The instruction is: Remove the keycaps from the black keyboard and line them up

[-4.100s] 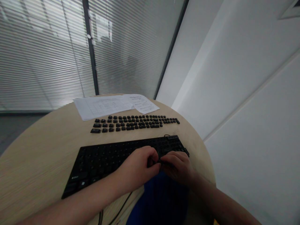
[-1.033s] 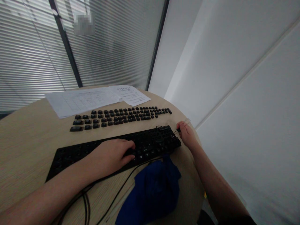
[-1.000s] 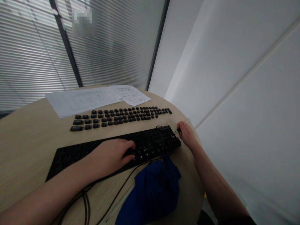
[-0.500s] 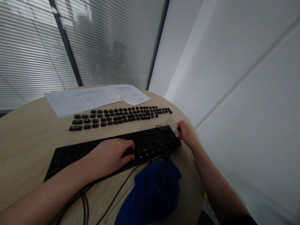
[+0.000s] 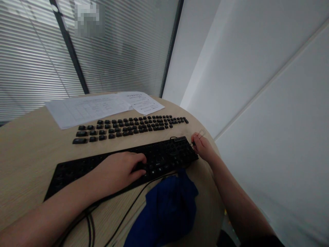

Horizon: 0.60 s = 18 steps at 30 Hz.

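Observation:
A long black keyboard [image 5: 164, 157] lies slantwise on the table, many keycaps gone from its left part. My left hand [image 5: 123, 168] rests over its middle, fingers curled down onto it and the thumb a little apart, holding it against the table. The tips of the other fingers are hidden. Beyond the keyboard's right end, my right hand [image 5: 202, 145] is closed around a wire keycap puller [image 5: 202, 133], whose thin wire loops stick out above and below the fingers. The lower loop is by the keyboard's right edge; whether a keycap sits in it I cannot make out.
Loose black keycaps [image 5: 128, 129] stand in several rows behind the keyboard. Printed papers [image 5: 89, 109] lie farther back on the round wooden table [image 5: 28, 137]. In front are a blue cloth [image 5: 164, 209] and a black cable [image 5: 128, 210]. A white wall [image 5: 257, 103] rises at the right.
My right hand has shifted slightly left, and the puller's upper loop has tilted with it. The left hand stays on the keyboard. The camera view has moved a little.

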Each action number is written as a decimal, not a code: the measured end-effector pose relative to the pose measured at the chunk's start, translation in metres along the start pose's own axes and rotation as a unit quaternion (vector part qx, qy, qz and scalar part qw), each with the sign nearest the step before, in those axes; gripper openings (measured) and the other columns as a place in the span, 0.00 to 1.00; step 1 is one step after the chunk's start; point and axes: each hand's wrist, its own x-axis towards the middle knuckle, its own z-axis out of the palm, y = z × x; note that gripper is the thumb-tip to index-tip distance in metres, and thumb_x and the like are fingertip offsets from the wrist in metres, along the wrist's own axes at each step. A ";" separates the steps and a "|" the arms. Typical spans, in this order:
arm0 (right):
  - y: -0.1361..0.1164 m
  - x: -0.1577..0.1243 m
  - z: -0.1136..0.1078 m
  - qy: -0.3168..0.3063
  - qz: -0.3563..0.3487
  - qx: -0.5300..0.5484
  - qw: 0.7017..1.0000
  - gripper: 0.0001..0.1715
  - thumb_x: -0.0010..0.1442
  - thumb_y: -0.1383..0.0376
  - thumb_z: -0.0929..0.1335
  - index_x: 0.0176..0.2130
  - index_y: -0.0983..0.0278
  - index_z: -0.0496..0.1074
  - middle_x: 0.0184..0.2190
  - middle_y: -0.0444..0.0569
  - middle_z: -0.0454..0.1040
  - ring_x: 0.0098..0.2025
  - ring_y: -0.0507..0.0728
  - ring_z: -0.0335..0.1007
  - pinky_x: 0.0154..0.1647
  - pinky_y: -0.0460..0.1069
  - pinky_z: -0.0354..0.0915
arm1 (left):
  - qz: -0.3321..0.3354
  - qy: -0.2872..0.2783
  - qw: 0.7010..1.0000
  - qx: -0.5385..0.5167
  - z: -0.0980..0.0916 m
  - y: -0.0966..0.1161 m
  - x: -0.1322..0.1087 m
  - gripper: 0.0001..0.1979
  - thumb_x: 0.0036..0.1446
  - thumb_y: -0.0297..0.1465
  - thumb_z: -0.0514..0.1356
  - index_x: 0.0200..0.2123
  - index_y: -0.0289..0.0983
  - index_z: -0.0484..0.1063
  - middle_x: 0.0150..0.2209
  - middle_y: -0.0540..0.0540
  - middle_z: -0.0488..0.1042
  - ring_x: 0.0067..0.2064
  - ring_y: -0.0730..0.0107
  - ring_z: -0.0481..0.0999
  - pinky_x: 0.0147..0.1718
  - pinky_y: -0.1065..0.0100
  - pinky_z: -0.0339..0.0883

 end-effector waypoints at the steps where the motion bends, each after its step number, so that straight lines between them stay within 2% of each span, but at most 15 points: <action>1: -0.001 -0.001 0.000 -0.003 -0.003 -0.008 1.000 0.19 0.68 0.49 0.66 0.30 0.56 0.65 0.15 0.39 0.58 0.18 0.54 0.57 0.19 0.49 0.50 | 0.001 0.000 1.000 -0.001 0.000 0.000 0.000 0.10 0.62 0.39 0.61 0.44 0.45 0.78 0.37 0.47 0.82 0.37 0.56 0.81 0.35 0.61 0.67; 6: -0.004 -0.005 -0.002 -0.002 -0.015 -0.045 0.999 0.16 0.67 0.53 0.65 0.30 0.56 0.66 0.16 0.40 0.60 0.19 0.55 0.58 0.20 0.49 0.50 | -0.003 0.006 1.000 0.000 0.000 0.001 0.001 0.12 0.62 0.39 0.61 0.45 0.44 0.78 0.36 0.46 0.82 0.36 0.57 0.80 0.34 0.62 0.67; 12: 0.002 -0.005 -0.002 -0.005 -0.014 -0.052 0.999 0.15 0.68 0.53 0.65 0.32 0.56 0.68 0.18 0.43 0.65 0.23 0.58 0.65 0.22 0.50 0.56 | -0.003 0.010 1.000 0.004 -0.001 0.002 0.001 0.12 0.62 0.40 0.61 0.46 0.44 0.78 0.36 0.46 0.82 0.36 0.58 0.80 0.34 0.62 0.67; 16: 0.010 -0.004 0.000 0.033 -0.006 -0.014 0.999 0.17 0.68 0.50 0.65 0.32 0.56 0.67 0.17 0.42 0.64 0.22 0.57 0.65 0.20 0.49 0.55 | -0.001 0.006 1.000 0.006 -0.001 0.001 0.001 0.13 0.62 0.40 0.61 0.47 0.44 0.79 0.36 0.46 0.82 0.36 0.57 0.81 0.35 0.61 0.68; 18: 0.014 -0.003 0.001 0.057 -0.002 0.006 0.998 0.17 0.68 0.49 0.65 0.32 0.56 0.66 0.16 0.40 0.61 0.19 0.56 0.62 0.19 0.49 0.53 | -0.003 0.006 1.000 0.000 0.000 0.001 0.001 0.16 0.63 0.40 0.61 0.51 0.44 0.78 0.37 0.46 0.82 0.38 0.55 0.82 0.37 0.60 0.70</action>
